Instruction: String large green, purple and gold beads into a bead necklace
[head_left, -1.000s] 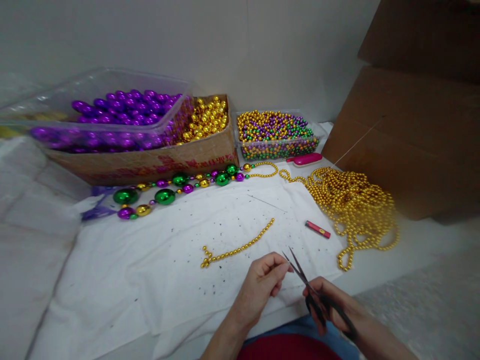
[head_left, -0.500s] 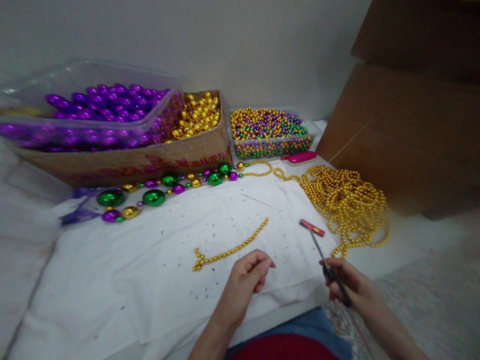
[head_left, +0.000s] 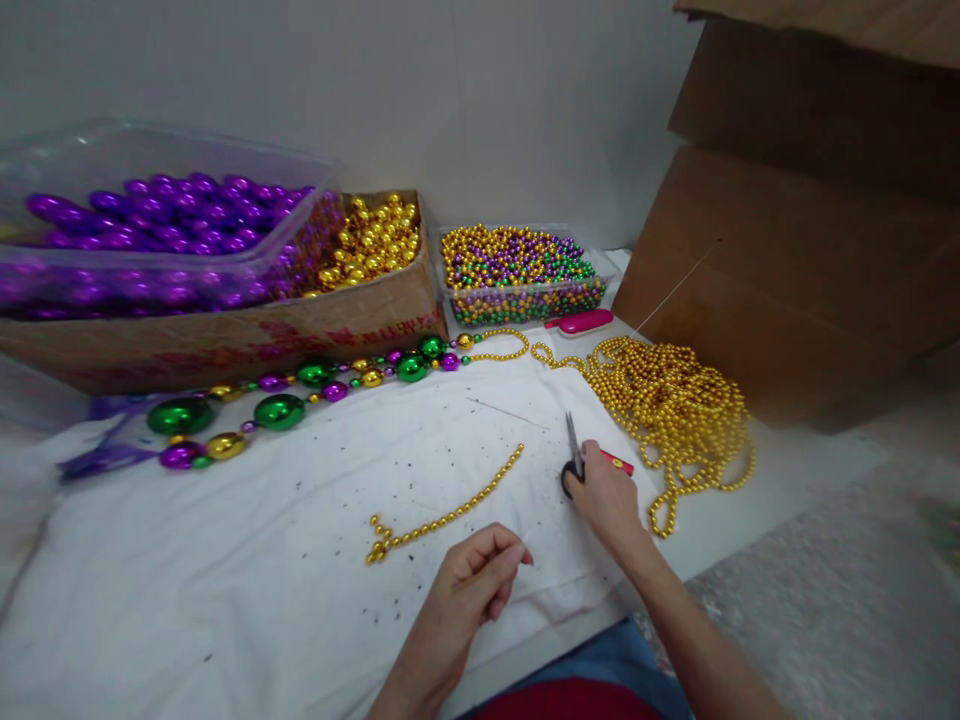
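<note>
My right hand (head_left: 609, 498) holds black-handled scissors (head_left: 573, 452) low over the white cloth, blades pointing away from me. Just beside that hand, and partly covered by it, lies a red lighter (head_left: 619, 463). My left hand (head_left: 480, 580) is closed in a pinch at the front of the cloth. A faint pale strand may show at its fingertips, too fine to make out. A short string of gold beads (head_left: 457, 519) lies beyond my left hand, its near end bunched up. Farther back, a thin needle-like piece (head_left: 506, 411) rests on the cloth.
A necklace of large green, purple and gold beads (head_left: 279, 411) runs along the back. Behind it stand a clear bin of purple beads (head_left: 300, 225), a carton (head_left: 360, 315) and a tub of small beads (head_left: 525, 300). Gold strands (head_left: 675, 400) heap at right, near a cardboard box (head_left: 787, 280).
My right hand has moved left and forward with the scissors, from the table's right edge to beside the lighter. My left hand keeps its pinch. The view has shifted slightly right.
</note>
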